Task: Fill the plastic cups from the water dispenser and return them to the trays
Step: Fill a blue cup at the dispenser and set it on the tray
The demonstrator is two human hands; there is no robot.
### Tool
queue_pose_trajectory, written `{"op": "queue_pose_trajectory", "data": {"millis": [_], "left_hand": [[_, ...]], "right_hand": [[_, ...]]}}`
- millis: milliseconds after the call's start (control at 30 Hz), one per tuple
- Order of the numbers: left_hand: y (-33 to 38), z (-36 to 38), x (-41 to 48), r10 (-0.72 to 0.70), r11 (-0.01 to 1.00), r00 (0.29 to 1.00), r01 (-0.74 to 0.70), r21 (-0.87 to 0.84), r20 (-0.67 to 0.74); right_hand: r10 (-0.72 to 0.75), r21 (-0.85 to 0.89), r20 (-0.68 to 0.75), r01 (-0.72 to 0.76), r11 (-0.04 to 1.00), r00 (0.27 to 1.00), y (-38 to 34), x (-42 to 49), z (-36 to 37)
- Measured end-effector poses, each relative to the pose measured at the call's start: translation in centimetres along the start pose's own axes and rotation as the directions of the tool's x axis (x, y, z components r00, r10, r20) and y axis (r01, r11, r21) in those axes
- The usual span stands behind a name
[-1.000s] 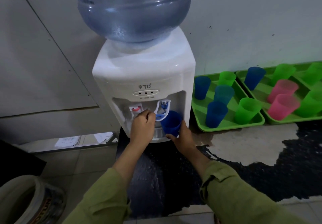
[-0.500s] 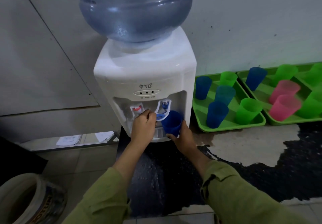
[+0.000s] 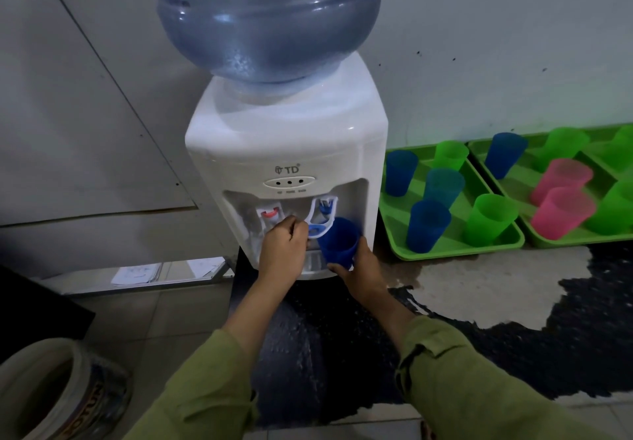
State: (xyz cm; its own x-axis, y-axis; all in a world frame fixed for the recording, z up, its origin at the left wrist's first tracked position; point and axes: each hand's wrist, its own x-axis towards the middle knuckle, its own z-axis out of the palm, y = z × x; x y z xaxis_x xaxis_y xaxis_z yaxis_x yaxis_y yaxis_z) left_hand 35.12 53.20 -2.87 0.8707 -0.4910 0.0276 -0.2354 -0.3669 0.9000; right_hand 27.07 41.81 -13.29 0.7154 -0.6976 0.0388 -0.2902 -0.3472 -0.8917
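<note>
A white water dispenser [image 3: 287,152] with a big blue bottle [image 3: 267,18] stands against the wall. My right hand [image 3: 359,268] grips a blue plastic cup [image 3: 337,242], tilted under the blue tap [image 3: 322,217]. My left hand [image 3: 282,251] is curled, its fingers pressing on the blue tap's lever from the left. The red tap [image 3: 269,215] is just above my left knuckles. Two green trays, the near tray [image 3: 455,251] and the far right tray [image 3: 582,239], hold several blue, green and pink cups.
A dark wet patch [image 3: 531,337] spreads over the floor under and to the right of the dispenser. A pale bucket [image 3: 58,395] stands at the bottom left. Papers [image 3: 137,273] lie on a low ledge left of the dispenser.
Nothing has visibly moved; both hands stay at the blue tap with the cup under it.
</note>
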Motion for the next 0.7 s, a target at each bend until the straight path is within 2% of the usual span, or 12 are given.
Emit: {"op": "queue_pose_trajectory", "data": {"millis": [700], "left_hand": [[-0.46,-0.54,0.45,0.025,0.999,0.997,-0.027,0.026,0.075]], "right_hand": [[-0.020,-0.032,-0.008,0.020,0.999,1.000,0.02,-0.10,-0.05]]}}
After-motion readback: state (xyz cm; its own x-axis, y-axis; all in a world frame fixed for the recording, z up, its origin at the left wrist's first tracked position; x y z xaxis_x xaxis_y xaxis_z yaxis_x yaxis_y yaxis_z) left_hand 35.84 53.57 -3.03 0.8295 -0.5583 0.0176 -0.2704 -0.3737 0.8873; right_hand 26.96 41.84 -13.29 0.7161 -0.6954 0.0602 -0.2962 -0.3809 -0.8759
